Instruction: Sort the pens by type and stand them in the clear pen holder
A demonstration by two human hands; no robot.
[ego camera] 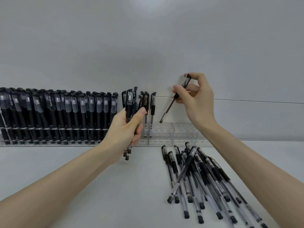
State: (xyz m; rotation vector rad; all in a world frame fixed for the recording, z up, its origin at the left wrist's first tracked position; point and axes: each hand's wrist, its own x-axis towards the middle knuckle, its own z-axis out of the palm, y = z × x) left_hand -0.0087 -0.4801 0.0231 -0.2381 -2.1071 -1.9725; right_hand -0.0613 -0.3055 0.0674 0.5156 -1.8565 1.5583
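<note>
A long clear pen holder (174, 133) stands against the back wall. Its left part is packed with several upright black pens (57, 116); its right compartments hold none. Two capped pens (152, 109) stand just left of those bare compartments. My left hand (126, 127) grips a bundle of several black pens (131, 102), caps up, in front of the holder. My right hand (195, 99) pinches a single black pen (176, 97) by its cap end, tilted, its tip hanging above the holder's bare section. A pile of loose pens (202, 178) lies on the white table at the right.
The white table (102, 186) stretches toward me between my forearms. A plain grey wall (148, 46) rises directly behind the holder.
</note>
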